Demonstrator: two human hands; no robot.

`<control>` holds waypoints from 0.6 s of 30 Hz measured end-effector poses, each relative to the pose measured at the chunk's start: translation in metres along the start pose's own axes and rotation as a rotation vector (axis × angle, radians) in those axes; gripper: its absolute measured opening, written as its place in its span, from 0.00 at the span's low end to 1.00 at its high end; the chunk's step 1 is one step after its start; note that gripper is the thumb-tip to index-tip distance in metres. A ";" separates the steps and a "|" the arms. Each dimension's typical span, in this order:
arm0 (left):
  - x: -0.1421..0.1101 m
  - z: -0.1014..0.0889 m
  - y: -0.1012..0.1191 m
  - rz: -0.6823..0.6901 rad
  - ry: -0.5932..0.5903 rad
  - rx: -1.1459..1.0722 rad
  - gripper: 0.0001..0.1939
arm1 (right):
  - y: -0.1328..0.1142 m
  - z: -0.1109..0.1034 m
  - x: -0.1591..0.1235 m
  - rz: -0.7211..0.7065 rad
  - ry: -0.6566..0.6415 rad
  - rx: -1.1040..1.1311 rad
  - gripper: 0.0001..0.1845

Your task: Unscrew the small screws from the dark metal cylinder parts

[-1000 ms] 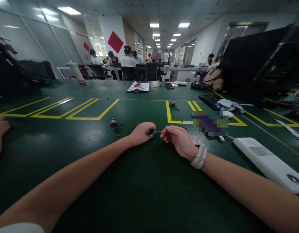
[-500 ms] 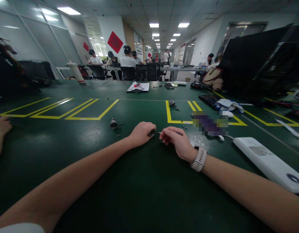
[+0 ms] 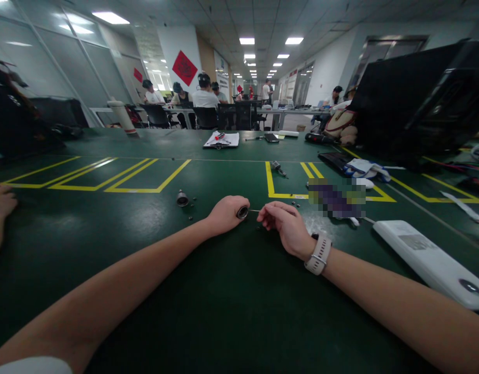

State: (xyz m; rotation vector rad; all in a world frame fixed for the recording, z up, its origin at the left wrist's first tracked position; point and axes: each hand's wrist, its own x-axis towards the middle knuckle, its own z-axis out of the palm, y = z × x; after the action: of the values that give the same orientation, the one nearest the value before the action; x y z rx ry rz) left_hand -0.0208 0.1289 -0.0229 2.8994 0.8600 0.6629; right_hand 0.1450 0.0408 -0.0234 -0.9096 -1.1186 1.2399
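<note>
My left hand [image 3: 228, 212] is closed around a hollow cylindrical metal part [image 3: 242, 212], its dark round open end facing right. A slim metal shaft [image 3: 254, 211] runs between that opening and my right hand [image 3: 280, 221], which pinches a thin-shafted tool whose handle is mostly hidden by the fingers. Just below the right fingertips lies a small dark nut-like piece [image 3: 258, 227]. Left of my left hand, a bell-shaped metal part [image 3: 182, 198] stands on the green table, with several tiny dark pieces [image 3: 192, 204] around it.
Beyond my right hand lie a metal part with a thin tip [image 3: 278, 168] and a blurred-out device [image 3: 336, 198]. A white power bank [image 3: 429, 259] is at right, near a cloth [image 3: 367, 170]. Another person's hand [image 3: 1, 202] rests at far left. A clipboard [image 3: 221, 139] lies farther back.
My right hand has shifted slightly and its fingers have turned on the tool, whose handle end shows less now. The metal part in my left hand has tilted slightly.
</note>
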 end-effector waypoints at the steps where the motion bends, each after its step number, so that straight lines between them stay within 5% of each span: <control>1: 0.000 0.000 0.001 -0.003 -0.005 0.046 0.02 | 0.001 0.001 -0.001 -0.027 0.000 -0.051 0.10; 7: 0.000 -0.002 0.004 0.025 -0.042 0.174 0.04 | 0.002 0.001 -0.002 -0.004 -0.062 -0.123 0.10; 13: -0.001 -0.001 0.000 0.077 -0.018 -0.009 0.03 | -0.005 -0.002 0.003 0.142 -0.063 0.090 0.11; 18: -0.001 0.001 -0.002 0.056 0.014 -0.088 0.03 | -0.003 -0.001 0.001 0.078 -0.067 0.095 0.10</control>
State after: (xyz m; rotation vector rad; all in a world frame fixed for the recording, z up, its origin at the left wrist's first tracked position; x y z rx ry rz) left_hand -0.0218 0.1302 -0.0241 2.8529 0.7331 0.7069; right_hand 0.1471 0.0419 -0.0208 -0.8516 -1.0763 1.3847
